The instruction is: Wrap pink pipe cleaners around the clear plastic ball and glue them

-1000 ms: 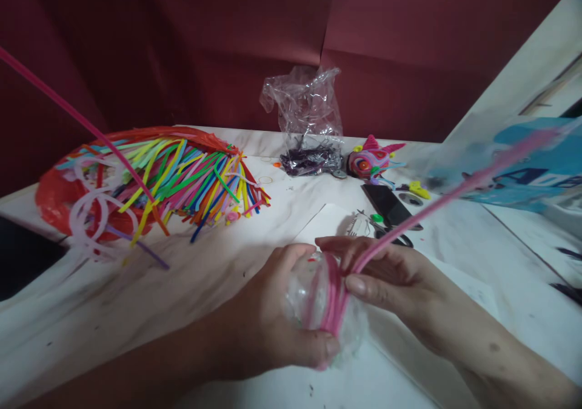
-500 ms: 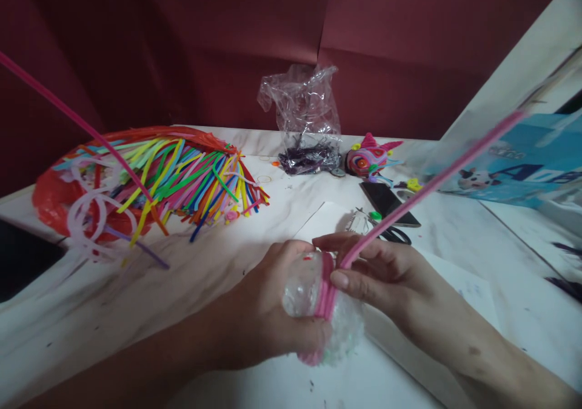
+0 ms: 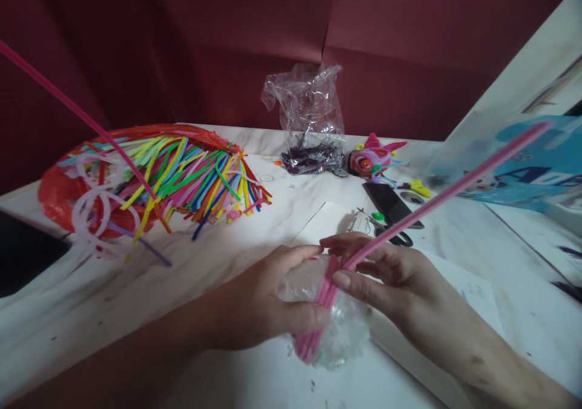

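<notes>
My left hand point(image 3: 261, 297) is closed around a clear, crinkled plastic ball point(image 3: 343, 330) low in the middle of the view. A pink pipe cleaner point(image 3: 436, 197) is wound round the ball in several turns. My right hand point(image 3: 379, 275) pinches that pipe cleaner just above the ball, thumb and fingers pressed together. The free end runs up and to the right toward a blue printed sheet. Another pink pipe cleaner point(image 3: 68, 106) slants in from the upper left edge.
A red bag point(image 3: 54, 194) spilling several coloured pipe cleaners point(image 3: 200, 176) lies at the left. Behind are a clear plastic bag point(image 3: 309, 112) with dark bits, a pink craft figure point(image 3: 373, 157), a dark phone point(image 3: 388, 200), scissors point(image 3: 395, 236) and a blue printed sheet point(image 3: 536, 166).
The wrapped ball has turned in my left hand, so the pink turns now slant lower. My right hand stays pinched on the pipe cleaner, whose free end has swung slightly.
</notes>
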{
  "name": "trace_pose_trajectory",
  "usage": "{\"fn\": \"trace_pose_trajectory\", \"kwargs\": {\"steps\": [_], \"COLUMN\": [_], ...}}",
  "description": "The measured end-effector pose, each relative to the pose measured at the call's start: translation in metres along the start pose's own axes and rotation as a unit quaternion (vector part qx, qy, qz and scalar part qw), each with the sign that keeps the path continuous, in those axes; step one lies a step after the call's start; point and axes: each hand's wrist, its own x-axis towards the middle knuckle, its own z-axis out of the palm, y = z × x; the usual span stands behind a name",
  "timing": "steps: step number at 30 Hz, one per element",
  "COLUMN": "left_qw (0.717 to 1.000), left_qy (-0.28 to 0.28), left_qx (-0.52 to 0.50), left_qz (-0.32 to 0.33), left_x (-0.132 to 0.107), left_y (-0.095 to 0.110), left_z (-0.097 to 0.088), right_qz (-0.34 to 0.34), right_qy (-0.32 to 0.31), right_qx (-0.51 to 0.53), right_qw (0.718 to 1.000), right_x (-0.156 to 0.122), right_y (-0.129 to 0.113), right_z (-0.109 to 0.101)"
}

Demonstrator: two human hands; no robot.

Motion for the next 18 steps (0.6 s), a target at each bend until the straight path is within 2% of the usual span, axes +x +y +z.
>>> {"fn": "trace_pose_trajectory", "kwargs": {"steps": [7,12,18], "left_qw": [0.998,0.999,0.999], "left_qy": [-0.009,0.007,0.005], "left_qx": [-0.061,-0.040,-0.040], "left_qz": [-0.017,-0.021,-0.034], "left_x": [-0.001,-0.002,-0.005], "left_y": [-0.005,-0.002,0.006], "left_z": [0.003,0.005,0.002], "right_qz": [0.002,0.005,0.031], "right_qy": [0.005,0.009,-0.017], "right_qx": [-0.021,-0.039,0.012], "right_qw": [1.000,0.999,0.999], "right_x": [0.001,-0.002,0.000], "right_y": [0.000,-0.001,0.001], "right_z": [0.002,0.004,0.001]}}
